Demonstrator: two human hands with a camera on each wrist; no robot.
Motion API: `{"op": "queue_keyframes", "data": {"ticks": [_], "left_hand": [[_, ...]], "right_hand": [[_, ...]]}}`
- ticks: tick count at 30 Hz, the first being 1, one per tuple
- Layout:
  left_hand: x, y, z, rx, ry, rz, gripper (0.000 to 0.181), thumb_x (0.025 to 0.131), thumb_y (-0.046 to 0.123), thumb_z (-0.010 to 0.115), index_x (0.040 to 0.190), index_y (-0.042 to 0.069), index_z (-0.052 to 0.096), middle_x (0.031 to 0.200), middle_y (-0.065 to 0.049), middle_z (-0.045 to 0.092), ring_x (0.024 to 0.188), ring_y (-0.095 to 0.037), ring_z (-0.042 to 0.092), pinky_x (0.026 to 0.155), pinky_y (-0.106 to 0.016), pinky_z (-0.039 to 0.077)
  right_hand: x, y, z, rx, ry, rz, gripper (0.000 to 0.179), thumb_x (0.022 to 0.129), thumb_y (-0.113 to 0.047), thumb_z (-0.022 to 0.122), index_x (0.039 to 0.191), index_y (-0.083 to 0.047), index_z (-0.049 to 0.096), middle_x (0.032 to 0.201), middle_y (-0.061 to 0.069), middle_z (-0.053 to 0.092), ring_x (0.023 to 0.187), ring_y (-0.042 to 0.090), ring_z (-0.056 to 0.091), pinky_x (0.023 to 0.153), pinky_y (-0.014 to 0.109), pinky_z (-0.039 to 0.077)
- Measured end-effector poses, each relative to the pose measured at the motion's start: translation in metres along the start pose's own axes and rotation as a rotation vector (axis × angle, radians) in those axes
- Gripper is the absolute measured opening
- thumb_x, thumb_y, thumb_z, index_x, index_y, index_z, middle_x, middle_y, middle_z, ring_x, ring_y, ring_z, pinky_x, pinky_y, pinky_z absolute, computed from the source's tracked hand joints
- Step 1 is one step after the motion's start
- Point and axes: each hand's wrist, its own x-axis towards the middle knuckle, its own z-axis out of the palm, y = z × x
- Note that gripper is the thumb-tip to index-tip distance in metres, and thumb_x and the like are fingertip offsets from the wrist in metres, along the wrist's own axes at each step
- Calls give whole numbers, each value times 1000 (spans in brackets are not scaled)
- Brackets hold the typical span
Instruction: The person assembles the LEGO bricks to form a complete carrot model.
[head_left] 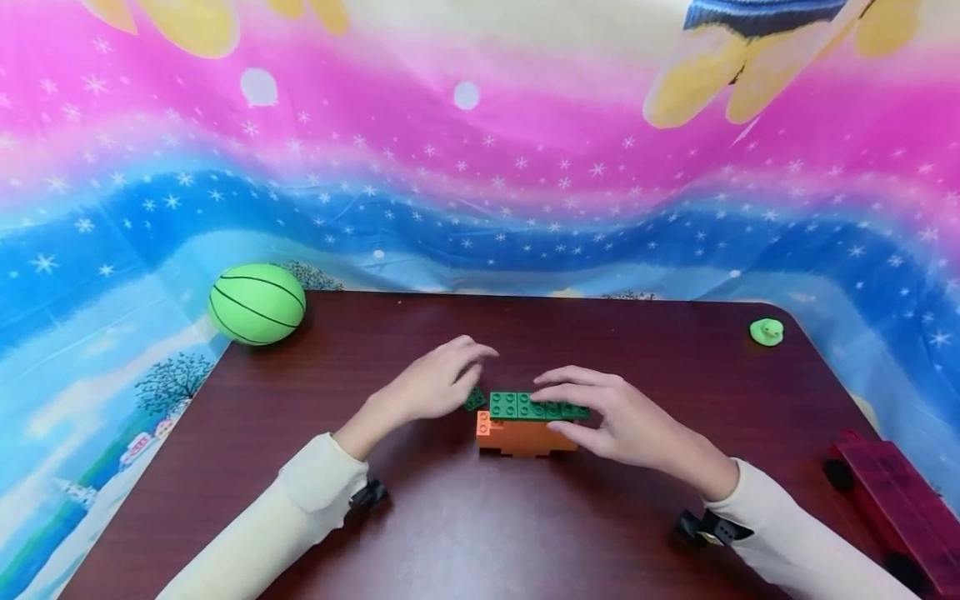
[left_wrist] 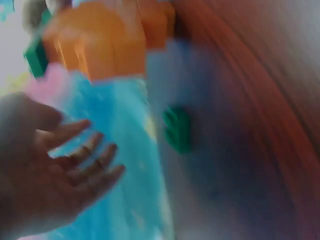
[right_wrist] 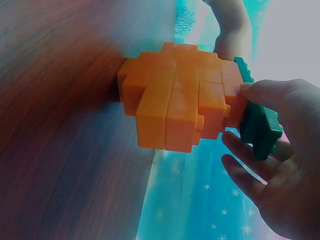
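An orange toy-brick build [head_left: 528, 436] with a row of green bricks [head_left: 504, 405] along its top stands on the table. My right hand [head_left: 615, 417] holds its right end, thumb at the near side and fingers across the green top. In the right wrist view the thumb lies against the orange bricks [right_wrist: 182, 110], beside the green ones [right_wrist: 260, 130]. My left hand [head_left: 435, 383] hovers left of the build with fingers extended and nothing in them. Below that hand a loose green brick [head_left: 476, 399] lies behind the build's left end; the left wrist view shows this brick [left_wrist: 177, 129] blurred.
A green ball [head_left: 257, 304] sits at the table's back left corner. Near the back right corner is a small green rubber duck [head_left: 767, 332]. A red toy vehicle [head_left: 896, 508] stands along the right edge. A printed cloth [head_left: 480, 192] hangs behind the dark table [head_left: 360, 333].
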Motion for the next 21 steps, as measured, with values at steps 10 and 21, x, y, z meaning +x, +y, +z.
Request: {"op": "queue_keyframes", "data": {"ticks": [10,21], "left_hand": [[-3,-21,14,124,-215,-145,44,93,36,76,130,15,65,111,-6,60,90,-18,54,81,-39,49],[-3,-22,20,126,-129,-146,32,86,24,79,114,10,71,110,-5,69,92,-17,60,81,-39,52]], "right_hand": [[6,0,2,-15,-8,-37,30,91,-18,80,120,-20,76,125,-1,71,96,7,69,59,9,47],[8,1,4,-73,14,-85,33,88,-21,83,120,-22,75,121,-4,72,103,8,70,79,24,59]]}}
